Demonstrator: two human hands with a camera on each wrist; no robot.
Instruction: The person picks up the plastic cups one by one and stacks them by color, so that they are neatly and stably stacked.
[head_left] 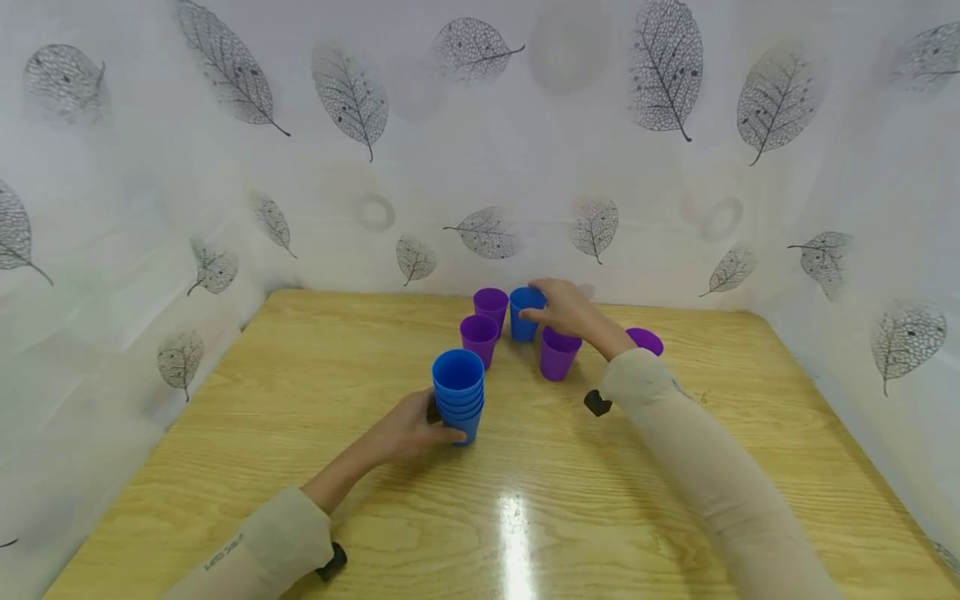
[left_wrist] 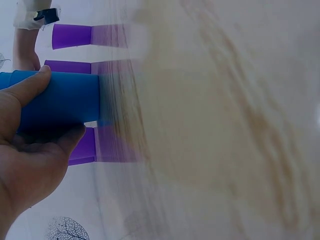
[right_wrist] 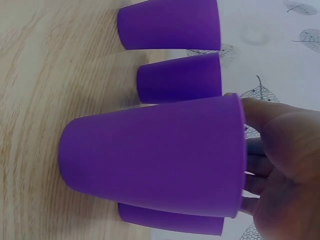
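**Nesting looks partly done**

The left hand (head_left: 411,427) wraps thumb and fingers around the stack (head_left: 461,402), several blue cups nested together above the near part of the tabletop (head_left: 360,350). The right hand (head_left: 566,307) curls over the rim of a lone blue cup (head_left: 522,329) at the back; how firmly, I cannot tell. That seems the only blue one left. Four purple cups (head_left: 557,358) stand nearby, one partly hidden by the right arm; none looks nested.

Downward head view, low close wrist views, shared purple cups (head_left: 557,358)
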